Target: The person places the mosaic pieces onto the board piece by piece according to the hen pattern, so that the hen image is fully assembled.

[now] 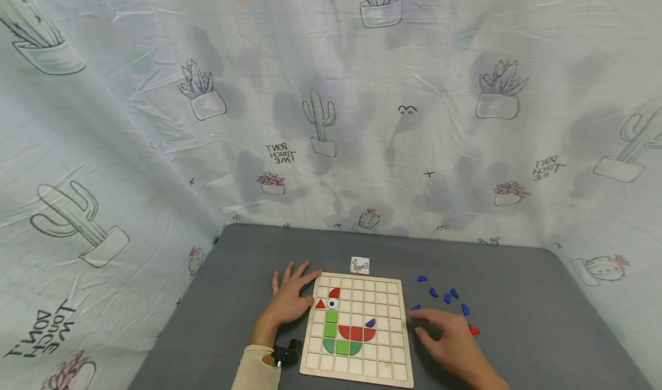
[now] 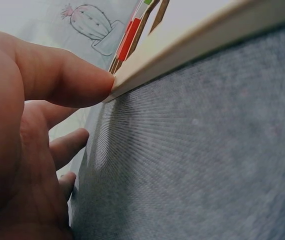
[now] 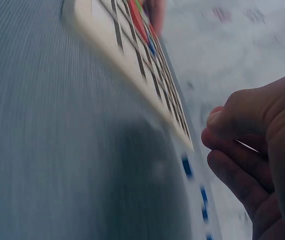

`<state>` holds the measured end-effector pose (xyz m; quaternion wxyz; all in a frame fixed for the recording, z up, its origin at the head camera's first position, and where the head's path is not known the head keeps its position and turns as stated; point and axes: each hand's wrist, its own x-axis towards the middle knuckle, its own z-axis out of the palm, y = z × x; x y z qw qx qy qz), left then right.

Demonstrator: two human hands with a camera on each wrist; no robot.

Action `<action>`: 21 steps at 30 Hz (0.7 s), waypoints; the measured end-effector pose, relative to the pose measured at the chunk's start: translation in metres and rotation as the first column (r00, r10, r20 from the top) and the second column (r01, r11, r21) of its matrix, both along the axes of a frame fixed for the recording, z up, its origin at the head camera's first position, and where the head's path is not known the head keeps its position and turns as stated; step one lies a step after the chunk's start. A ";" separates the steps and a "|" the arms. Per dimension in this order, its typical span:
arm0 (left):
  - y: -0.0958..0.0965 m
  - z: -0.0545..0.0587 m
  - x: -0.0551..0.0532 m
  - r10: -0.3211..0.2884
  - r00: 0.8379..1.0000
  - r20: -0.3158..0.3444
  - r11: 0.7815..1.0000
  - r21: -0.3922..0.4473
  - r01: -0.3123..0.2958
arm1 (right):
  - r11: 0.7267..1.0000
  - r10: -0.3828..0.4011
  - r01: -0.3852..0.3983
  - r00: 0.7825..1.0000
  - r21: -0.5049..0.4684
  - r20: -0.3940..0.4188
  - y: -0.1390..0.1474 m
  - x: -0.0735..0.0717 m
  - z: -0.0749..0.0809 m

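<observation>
A wooden grid board (image 1: 393, 324) lies on the grey table. Several coloured pieces sit in its cells: a red quarter piece (image 1: 334, 292), a red triangle (image 1: 320, 304), a round eye piece (image 1: 333, 304), green squares (image 1: 331, 316), a red row (image 1: 356, 333) and a blue piece (image 1: 369, 323). My left hand (image 1: 289, 299) is at the board's upper left edge with its fingers spread; the thumb (image 2: 77, 80) touches the rim. Just right of the board hovers my right hand (image 1: 451, 337), fingers loosely bent, with nothing visible between thumb and forefinger.
Several loose blue pieces (image 1: 433, 292) lie right of the board. A red piece (image 1: 474, 329) is partly hidden behind my right hand. Beyond the board's far edge lies a small picture card (image 1: 360, 265). A cactus-print curtain (image 1: 357, 149) hangs behind the table (image 1: 248, 252).
</observation>
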<state>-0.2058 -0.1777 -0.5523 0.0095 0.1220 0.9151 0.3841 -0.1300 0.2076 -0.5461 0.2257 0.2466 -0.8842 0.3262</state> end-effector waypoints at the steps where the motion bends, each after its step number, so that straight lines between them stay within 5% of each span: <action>1: -0.001 -0.001 0.000 0.000 1.000 0.001 1.000 -0.003 0.000 | 0.999 -0.034 0.034 0.999 0.006 -0.004 0.008 0.002 -0.001; 8: 0.000 -0.001 0.000 -0.007 1.000 -0.003 1.000 0.000 0.007 | 0.963 -0.270 0.268 0.962 0.041 0.049 0.064 0.023 -0.002; 15: 0.000 0.000 0.001 0.001 1.000 -0.008 1.000 0.002 -0.001 | 0.919 -0.390 0.386 0.920 0.084 0.029 0.105 0.031 -0.007; 21: -0.001 -0.001 0.000 -0.007 1.000 -0.004 1.000 0.006 0.007 | 0.898 -0.426 0.413 0.902 0.149 0.066 0.112 0.027 -0.011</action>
